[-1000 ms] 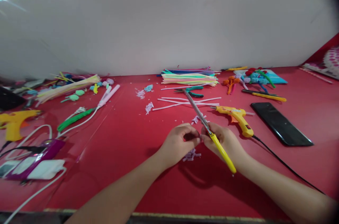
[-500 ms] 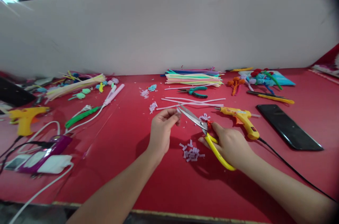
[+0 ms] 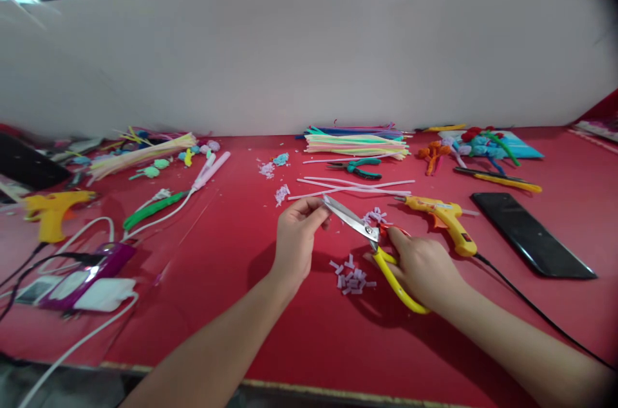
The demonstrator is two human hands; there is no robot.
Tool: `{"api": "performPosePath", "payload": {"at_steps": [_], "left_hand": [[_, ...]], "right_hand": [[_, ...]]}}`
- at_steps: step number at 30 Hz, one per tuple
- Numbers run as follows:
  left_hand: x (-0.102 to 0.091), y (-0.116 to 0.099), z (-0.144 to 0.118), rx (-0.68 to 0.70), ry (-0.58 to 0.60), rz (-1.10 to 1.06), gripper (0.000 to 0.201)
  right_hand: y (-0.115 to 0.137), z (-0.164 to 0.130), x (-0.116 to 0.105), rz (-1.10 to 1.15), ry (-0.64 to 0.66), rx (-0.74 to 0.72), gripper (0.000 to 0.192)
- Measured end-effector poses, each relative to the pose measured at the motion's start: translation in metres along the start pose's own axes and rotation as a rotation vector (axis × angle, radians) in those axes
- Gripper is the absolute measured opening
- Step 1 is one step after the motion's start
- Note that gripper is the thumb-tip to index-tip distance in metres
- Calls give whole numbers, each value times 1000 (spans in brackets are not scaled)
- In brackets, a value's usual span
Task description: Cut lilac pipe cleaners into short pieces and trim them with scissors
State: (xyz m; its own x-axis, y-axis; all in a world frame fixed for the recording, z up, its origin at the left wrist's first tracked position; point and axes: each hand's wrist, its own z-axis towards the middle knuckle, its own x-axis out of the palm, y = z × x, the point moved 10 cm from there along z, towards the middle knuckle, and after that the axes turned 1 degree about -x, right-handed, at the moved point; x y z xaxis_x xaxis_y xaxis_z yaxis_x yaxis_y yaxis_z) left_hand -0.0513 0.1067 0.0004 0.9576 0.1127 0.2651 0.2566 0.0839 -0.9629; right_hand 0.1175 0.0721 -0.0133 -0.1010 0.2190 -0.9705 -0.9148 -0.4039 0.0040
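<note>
My left hand is closed in a pinch on a small lilac piece of pipe cleaner, mostly hidden by the fingers. The scissors have silver blades and yellow and red handles, and my right hand is wrapped round those handles. Their blades lie nearly together, with the tips at my left fingertips. Below the blades is a loose heap of short lilac pieces. More lilac cuttings lie just behind the scissors. Beyond my left hand are several long pale-pink pipe cleaners.
Teal-handled pliers and a bundle of pipe cleaners lie farther back. A yellow glue gun and a black phone are at right. Another glue gun and a purple power strip stand left. A white partition closes the back.
The scissor blades have come closer together at my left fingertips. Both hands otherwise stay nearly in place, and the whole view has shifted slightly.
</note>
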Motion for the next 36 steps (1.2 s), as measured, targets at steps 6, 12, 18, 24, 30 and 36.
{"api": "performPosePath", "payload": {"at_steps": [6, 12, 18, 24, 30, 36], "left_hand": [[0, 0, 1, 0, 9, -8, 3], [-1, 0, 1, -1, 3, -16, 7], [0, -1, 0, 7, 16, -17, 7], [2, -1, 0, -2, 31, 8, 8], [10, 10, 2, -44, 106, 39, 10], [36, 25, -9, -123, 319, 180, 12]], "right_hand": [[0, 0, 2, 4, 21, 3, 38], [-2, 0, 3, -1, 24, 6, 42], [-5, 0, 2, 1, 29, 14, 40], [-8, 1, 1, 53, 31, 43, 36], [-13, 4, 0, 156, 81, 133, 34], [-16, 5, 6, 535, 103, 211, 27]]}}
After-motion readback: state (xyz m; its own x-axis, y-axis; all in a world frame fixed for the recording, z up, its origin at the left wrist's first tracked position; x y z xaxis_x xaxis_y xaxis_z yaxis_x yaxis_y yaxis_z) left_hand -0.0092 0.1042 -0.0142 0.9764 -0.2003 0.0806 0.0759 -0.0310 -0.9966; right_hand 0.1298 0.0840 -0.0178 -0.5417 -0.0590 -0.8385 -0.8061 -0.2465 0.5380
